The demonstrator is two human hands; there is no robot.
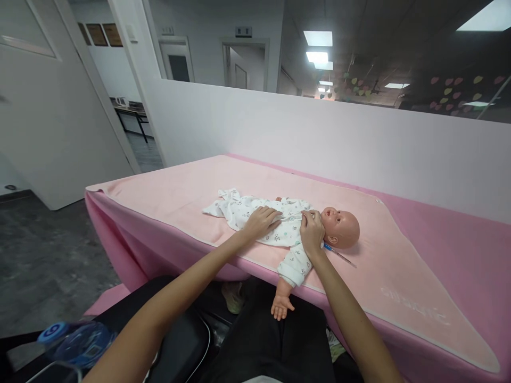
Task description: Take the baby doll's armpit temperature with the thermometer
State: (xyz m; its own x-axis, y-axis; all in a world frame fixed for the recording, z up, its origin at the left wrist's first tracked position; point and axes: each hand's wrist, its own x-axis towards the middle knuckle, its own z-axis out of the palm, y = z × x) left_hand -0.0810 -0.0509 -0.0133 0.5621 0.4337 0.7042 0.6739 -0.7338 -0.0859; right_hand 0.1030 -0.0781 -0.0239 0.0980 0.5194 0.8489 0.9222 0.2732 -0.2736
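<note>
So you've got the bald, peach-coloured plastic baby doll [346,230] lying on its back near the front edge of the pale pink fabric mat [171,194], head toward your right. It's wearing a loose white cloth outfit with small printed figures [290,234], and one arm hangs over the table edge, palm showing.

Your left hand [261,222] is laid over the middle of the outfit, fingers close together and gently bent; can't tell whether they've got any fabric gripped. Your right hand [312,233] is up by the doll's neck, fingers curled in and closed on the front of the outfit near the collar, just beside the chin.

There's a thin rod with a blue end [338,254] on the mat next to the head, partly behind your right wrist. Clear plastic bottle with a blue cap [83,343] sits down at your lower left.
</note>
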